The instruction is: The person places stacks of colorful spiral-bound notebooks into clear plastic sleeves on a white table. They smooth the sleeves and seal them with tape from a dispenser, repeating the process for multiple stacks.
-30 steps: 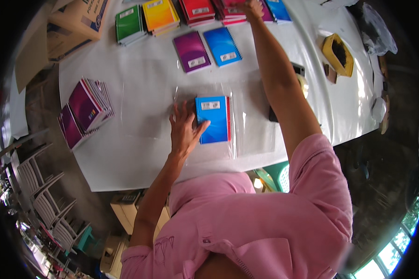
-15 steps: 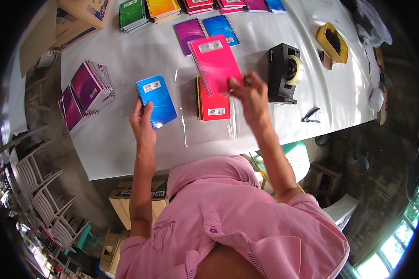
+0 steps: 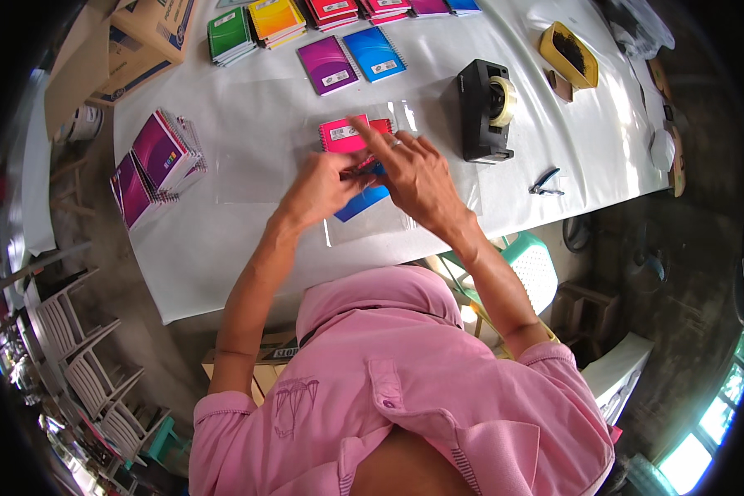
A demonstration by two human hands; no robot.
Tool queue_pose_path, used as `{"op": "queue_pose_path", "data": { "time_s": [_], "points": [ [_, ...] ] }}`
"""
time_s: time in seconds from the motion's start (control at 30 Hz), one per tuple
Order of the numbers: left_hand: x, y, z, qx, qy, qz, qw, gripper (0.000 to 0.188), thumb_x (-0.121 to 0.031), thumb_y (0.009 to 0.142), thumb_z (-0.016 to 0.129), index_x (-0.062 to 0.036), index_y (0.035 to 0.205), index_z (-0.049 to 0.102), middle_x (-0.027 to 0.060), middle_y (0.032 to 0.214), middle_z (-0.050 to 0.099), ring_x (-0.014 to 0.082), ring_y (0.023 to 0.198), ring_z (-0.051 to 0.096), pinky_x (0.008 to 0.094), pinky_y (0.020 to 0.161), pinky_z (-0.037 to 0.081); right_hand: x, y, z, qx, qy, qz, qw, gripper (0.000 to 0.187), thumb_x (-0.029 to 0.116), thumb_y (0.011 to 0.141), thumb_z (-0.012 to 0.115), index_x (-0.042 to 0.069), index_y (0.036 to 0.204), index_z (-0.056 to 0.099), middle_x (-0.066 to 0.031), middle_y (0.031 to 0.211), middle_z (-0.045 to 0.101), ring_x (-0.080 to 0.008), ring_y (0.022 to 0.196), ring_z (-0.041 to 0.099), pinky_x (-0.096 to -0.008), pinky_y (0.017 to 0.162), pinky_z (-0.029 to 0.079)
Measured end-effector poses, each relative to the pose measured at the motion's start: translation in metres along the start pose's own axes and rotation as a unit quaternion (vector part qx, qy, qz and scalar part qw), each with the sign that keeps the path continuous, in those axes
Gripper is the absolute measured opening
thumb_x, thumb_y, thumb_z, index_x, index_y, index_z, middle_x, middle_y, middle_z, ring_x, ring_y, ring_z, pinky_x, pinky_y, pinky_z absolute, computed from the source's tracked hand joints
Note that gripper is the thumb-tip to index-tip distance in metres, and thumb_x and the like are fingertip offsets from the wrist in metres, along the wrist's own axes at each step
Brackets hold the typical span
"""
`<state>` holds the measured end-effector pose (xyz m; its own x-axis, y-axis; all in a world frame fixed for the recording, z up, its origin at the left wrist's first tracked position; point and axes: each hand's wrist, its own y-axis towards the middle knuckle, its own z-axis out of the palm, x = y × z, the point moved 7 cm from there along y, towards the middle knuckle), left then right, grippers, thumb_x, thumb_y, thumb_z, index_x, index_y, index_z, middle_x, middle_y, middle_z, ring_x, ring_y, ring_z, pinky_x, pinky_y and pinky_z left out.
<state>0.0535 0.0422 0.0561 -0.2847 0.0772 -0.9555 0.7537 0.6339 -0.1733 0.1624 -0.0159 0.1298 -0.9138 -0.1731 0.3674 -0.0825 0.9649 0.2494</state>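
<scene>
At the table's middle, both my hands meet over a small pile of spiral notebooks. A pink notebook (image 3: 339, 135) lies at the top, with part of a red notebook (image 3: 381, 126) showing beside it. Below them a blue notebook (image 3: 362, 203) sits slantwise between my hands. My left hand (image 3: 316, 192) is closed at the blue notebook's upper edge, its fingertips partly hidden. From the right, my right hand (image 3: 424, 180) reaches across the pile, its index finger stretched over the pink notebook and its thumb close to my left fingers. Clear plastic (image 3: 252, 178) lies beneath and around the pile.
Purple (image 3: 328, 64) and blue (image 3: 375, 54) notebooks lie beyond, before a row of coloured stacks. A black tape dispenser (image 3: 477, 112), pliers-like cutters (image 3: 546, 183) and a yellow tub (image 3: 572, 58) stand right. Purple notebook stacks (image 3: 159, 153) and cardboard boxes (image 3: 150, 41) are left.
My left hand has brought the blue notebook rightward to the pile. The pink notebook, held raised in my right hand before, now lies over the red one. Both hands have come together.
</scene>
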Motion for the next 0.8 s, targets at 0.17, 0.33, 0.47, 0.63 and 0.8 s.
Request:
{"op": "queue_pose_path", "data": {
  "time_s": [0.17, 0.33, 0.47, 0.63, 0.8],
  "points": [
    [0.005, 0.011, -0.058, -0.282, -0.063, 0.037, 0.957, 0.071, -0.024, 0.089, 0.067, -0.0005, 0.145, 0.030, 0.0192, 0.145, 0.040, 0.0237, 0.129, 0.044, 0.0332, 0.106, 0.036, -0.067, -0.026, 0.041, -0.042, 0.304, 0.298, 0.904, 0.037, 0.012, 0.075, 0.075, -0.002, 0.106, 0.059, -0.0176, 0.083, 0.068, -0.0358, 0.077, 0.067, -0.0411, 0.072, 0.051],
    [0.097, 0.014, 0.001, -0.244, 0.064, -0.069, 0.965, 0.094, -0.039, 0.086, 0.068, -0.0016, 0.150, 0.010, 0.0214, 0.154, 0.022, 0.0270, 0.141, 0.025, 0.0355, 0.112, 0.027, -0.083, -0.061, 0.091, -0.097, -0.024, 0.235, 0.967, 0.044, 0.024, 0.078, 0.075, -0.002, 0.109, 0.057, -0.0214, 0.102, 0.065, -0.0386, 0.085, 0.064, -0.0416, 0.072, 0.051],
    [0.096, 0.024, 0.027, -0.242, -0.002, -0.047, 0.969, 0.095, -0.037, 0.087, 0.068, -0.0039, 0.151, 0.006, 0.0215, 0.142, 0.040, 0.0286, 0.129, 0.043, 0.0370, 0.107, 0.036, -0.128, -0.069, 0.137, 0.035, 0.400, 0.376, 0.835, 0.075, 0.048, 0.079, 0.074, -0.012, 0.119, 0.052, -0.0255, 0.113, 0.061, -0.0290, 0.104, 0.061, -0.0381, 0.086, 0.049],
    [0.112, 0.027, 0.040, -0.196, -0.137, -0.039, 0.970, 0.091, -0.029, 0.087, 0.068, -0.0072, 0.152, 0.007, 0.0172, 0.138, 0.044, 0.0250, 0.125, 0.045, 0.0340, 0.103, 0.039, -0.122, -0.050, 0.148, 0.152, 0.565, 0.428, 0.689, 0.086, 0.049, 0.072, 0.079, -0.018, 0.117, 0.050, -0.0227, 0.102, 0.063, -0.0279, 0.096, 0.064, -0.0377, 0.079, 0.055],
    [0.119, 0.026, 0.045, -0.177, -0.353, -0.027, 0.918, 0.093, -0.022, 0.084, 0.071, -0.0088, 0.152, 0.009, 0.0143, 0.138, 0.044, 0.0225, 0.123, 0.046, 0.0325, 0.103, 0.038, -0.133, -0.041, 0.159, 0.087, 0.453, 0.404, 0.790, 0.083, 0.048, 0.070, 0.082, -0.009, 0.121, 0.051, -0.0209, 0.105, 0.060, -0.0283, 0.101, 0.061, -0.0365, 0.078, 0.057]
  ]
}}
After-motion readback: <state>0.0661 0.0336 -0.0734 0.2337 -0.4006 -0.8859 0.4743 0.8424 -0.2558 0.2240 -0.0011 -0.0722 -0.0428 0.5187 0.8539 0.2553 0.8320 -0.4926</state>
